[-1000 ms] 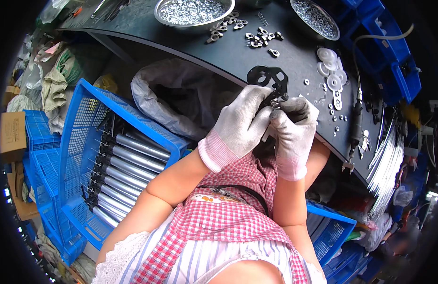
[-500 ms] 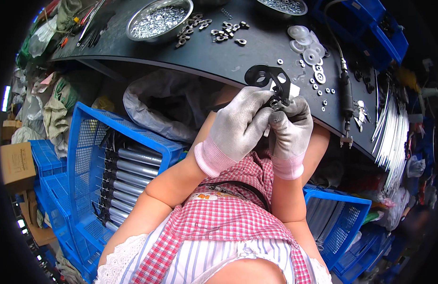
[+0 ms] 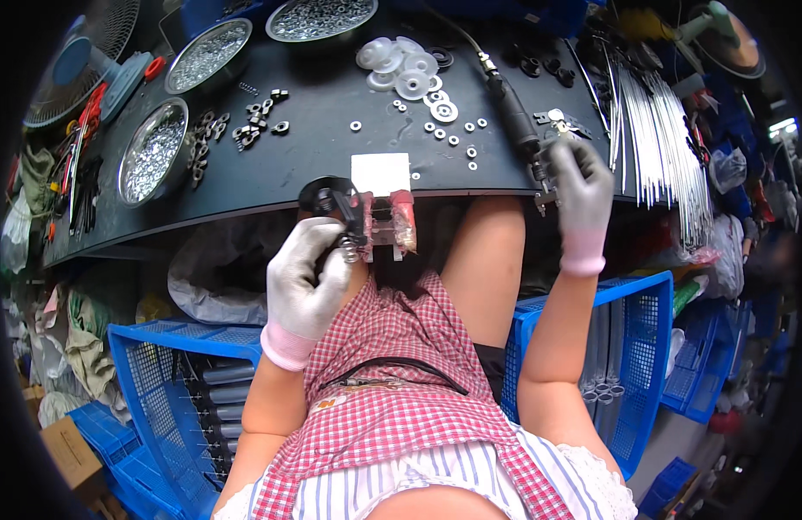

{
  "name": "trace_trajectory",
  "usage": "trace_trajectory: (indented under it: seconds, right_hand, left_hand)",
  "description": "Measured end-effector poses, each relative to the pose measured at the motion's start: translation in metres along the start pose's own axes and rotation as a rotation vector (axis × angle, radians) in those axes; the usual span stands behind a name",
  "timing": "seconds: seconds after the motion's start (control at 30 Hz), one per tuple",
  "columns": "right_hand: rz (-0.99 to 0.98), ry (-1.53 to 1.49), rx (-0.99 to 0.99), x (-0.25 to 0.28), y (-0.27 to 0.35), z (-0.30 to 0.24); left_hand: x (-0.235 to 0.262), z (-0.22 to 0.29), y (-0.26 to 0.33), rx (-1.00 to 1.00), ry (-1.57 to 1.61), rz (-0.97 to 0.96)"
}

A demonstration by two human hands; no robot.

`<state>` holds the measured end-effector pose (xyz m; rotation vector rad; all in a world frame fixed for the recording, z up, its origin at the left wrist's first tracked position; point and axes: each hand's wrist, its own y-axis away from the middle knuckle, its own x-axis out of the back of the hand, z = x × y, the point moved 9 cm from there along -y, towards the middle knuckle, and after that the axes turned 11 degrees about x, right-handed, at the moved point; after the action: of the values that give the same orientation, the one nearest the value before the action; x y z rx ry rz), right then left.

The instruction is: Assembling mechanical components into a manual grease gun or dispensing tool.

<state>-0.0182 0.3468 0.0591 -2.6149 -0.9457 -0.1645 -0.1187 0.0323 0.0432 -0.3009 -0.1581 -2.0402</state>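
The left hand (image 3: pixel 310 282), in a grey knit glove, was closed around a small black metal assembly with a round disc (image 3: pixel 336 201), held just off the near edge of the dark desk (image 3: pixel 331 147) beside a red-and-clear fixture (image 3: pixel 390 221). The right hand (image 3: pixel 578 186) was curled around a small metal part (image 3: pixel 544 195) at the desk edge, below a black powered screwdriver (image 3: pixel 513 117). Held over open air, either piece could have slipped from the gloved grip and fallen into the blue plastic crates (image 3: pixel 158 381) below.
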Motion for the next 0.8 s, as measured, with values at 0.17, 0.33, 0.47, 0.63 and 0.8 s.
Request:
trace_trajectory:
  seconds: [0.17,0.33,0.47,0.63,0.8]
  right_hand:
    - [-0.184,1.092,0.239,0.061,-0.075,0.097]
    - [-0.253,0.880,0.324,0.035,-0.059,0.062]
    - [-0.375,-0.319,-0.021,-0.072,0.049,-0.023]
    - [-0.650,-0.686,-0.520,-0.173,0.130,-0.031]
    - [-0.648,-0.972,-0.677,-0.209,0.150,-0.038]
  left_hand:
    - [0.001,-0.025,-0.008,0.054,0.052,0.002]
    - [0.004,-0.017,-0.020,0.080,0.113,0.027]
    - [0.003,-0.004,-0.026,0.003,0.167,0.043]
    - [0.018,0.002,-0.024,-0.057,0.162,0.143]
    - [0.036,-0.002,-0.021,-0.103,0.131,0.238]
